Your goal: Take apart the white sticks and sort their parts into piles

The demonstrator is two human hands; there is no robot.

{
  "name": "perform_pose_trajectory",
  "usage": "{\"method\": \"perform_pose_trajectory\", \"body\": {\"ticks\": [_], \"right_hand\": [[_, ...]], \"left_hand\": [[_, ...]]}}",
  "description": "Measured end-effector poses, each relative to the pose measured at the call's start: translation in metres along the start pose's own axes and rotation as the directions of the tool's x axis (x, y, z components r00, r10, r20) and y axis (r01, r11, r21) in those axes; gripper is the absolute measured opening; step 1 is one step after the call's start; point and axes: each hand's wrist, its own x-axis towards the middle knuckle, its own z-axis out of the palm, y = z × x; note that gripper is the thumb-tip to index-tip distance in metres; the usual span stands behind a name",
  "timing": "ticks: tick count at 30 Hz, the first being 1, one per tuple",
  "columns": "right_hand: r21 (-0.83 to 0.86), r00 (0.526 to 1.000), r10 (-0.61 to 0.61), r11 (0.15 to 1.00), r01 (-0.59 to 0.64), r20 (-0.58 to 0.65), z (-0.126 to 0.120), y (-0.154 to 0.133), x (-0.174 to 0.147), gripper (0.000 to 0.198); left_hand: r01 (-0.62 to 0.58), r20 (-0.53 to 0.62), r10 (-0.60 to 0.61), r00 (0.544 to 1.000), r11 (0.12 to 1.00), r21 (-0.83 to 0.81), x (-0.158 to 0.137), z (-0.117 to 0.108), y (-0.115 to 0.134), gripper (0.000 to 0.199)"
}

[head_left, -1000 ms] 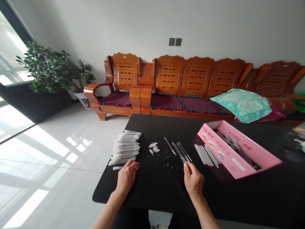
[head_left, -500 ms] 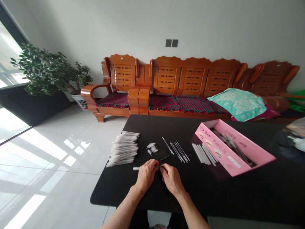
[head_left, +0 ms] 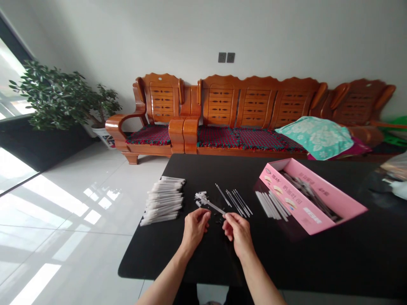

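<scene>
My right hand (head_left: 238, 232) pinches one end of a slim whitish pen (head_left: 216, 206), which slants up and left over the table. Close beside it, my left hand (head_left: 194, 228) has its thumb and fingertips pressed together; whatever is between them, if anything, is hidden. Beyond the far end of the pen lies a small heap of white pen caps (head_left: 200, 198). Small black plugs (head_left: 218, 220) are scattered between my hands. Several thin pen refills (head_left: 237, 202) lie further back to the right. A stack of white pens with black ends (head_left: 163, 201) lies on the left.
A row of whitish pen barrels (head_left: 272, 205) lies beside a pink box (head_left: 305, 203) holding more greyish tubes. All this is on a black table (head_left: 286, 262). Behind stands a wooden sofa (head_left: 219, 101) with a turquoise cloth (head_left: 318, 137); a potted plant (head_left: 63, 93) stands left.
My hands have come apart from their joint grip. The pen, earlier under my left hand and pointing left, is now in my right hand and tilted up towards the caps.
</scene>
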Motion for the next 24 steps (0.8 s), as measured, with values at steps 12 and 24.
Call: {"method": "perform_pose_trajectory", "body": {"ticks": [12, 24], "right_hand": [[-0.022, 0.987, 0.023, 1.000, -0.020, 0.157, 0.001, -0.004, -0.001, 0.053], [-0.037, 0.981, -0.039, 0.998, 0.047, 0.192, 0.000, -0.008, 0.000, 0.042]], "left_hand": [[0.175, 0.040, -0.192, 0.981, 0.761, -0.625, 0.034, 0.022, 0.011, 0.046], [0.180, 0.027, -0.207, 0.978, 0.774, -0.607, 0.040, 0.025, 0.010, 0.045]]}}
